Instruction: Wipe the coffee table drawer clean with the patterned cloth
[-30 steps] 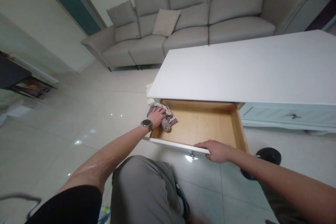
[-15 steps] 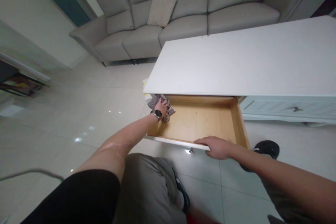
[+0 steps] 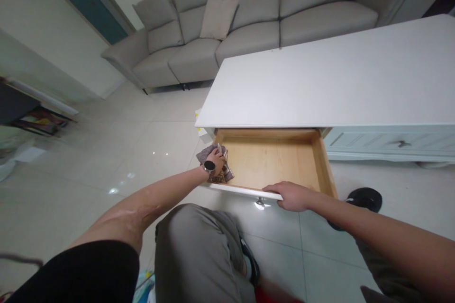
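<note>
Inside the drawer (image 3: 277, 163), left hand (image 3: 216, 160) clutches cloth (image 3: 223, 173); right hand (image 3: 289, 195) grips its front.

The person wears a black short sleeve (image 3: 81, 272) on the left arm, and both forearms are bare. A wristwatch (image 3: 209, 167) with a round dark face and a metal case sits on the left wrist. Grey-brown trousers (image 3: 199, 251) cover the legs, and a black shoe (image 3: 364, 199) shows on one foot.

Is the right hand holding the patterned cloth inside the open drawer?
No, the right hand rests on the drawer's front edge; the left hand grips the cloth.
</note>
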Action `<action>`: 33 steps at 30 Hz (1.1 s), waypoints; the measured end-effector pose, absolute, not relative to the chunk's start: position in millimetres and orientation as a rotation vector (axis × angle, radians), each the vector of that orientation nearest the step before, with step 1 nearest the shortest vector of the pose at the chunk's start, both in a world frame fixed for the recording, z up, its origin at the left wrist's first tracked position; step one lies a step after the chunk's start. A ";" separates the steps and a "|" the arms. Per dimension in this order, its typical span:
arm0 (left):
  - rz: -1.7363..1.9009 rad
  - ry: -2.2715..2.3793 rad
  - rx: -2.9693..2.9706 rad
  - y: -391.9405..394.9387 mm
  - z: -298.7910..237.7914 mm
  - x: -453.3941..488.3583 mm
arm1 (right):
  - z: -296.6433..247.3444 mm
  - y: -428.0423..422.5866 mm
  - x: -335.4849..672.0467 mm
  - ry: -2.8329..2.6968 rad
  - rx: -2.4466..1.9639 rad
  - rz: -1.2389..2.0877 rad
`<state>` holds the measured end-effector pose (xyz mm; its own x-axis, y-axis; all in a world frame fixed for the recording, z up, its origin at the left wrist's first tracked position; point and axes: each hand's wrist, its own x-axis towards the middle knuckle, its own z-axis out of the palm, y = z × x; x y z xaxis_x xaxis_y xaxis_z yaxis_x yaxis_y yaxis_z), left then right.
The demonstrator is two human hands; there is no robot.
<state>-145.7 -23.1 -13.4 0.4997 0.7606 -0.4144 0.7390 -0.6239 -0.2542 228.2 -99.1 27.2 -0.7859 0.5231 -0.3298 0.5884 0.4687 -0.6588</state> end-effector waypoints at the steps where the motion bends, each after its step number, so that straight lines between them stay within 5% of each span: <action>1: 0.751 -1.379 -2.658 -20.0 -12.9 -145.0 | 27.6 -99.1 228.1 2.623 0.999 -1.225; 17: 0.616 -1.618 -2.399 59.7 -1.1 -116.3 | 33.6 -100.0 227.7 2.629 1.001 -1.289; 33: 0.836 -1.506 -2.621 -30.5 -16.7 -143.3 | 30.7 -100.3 226.6 2.622 1.025 -1.228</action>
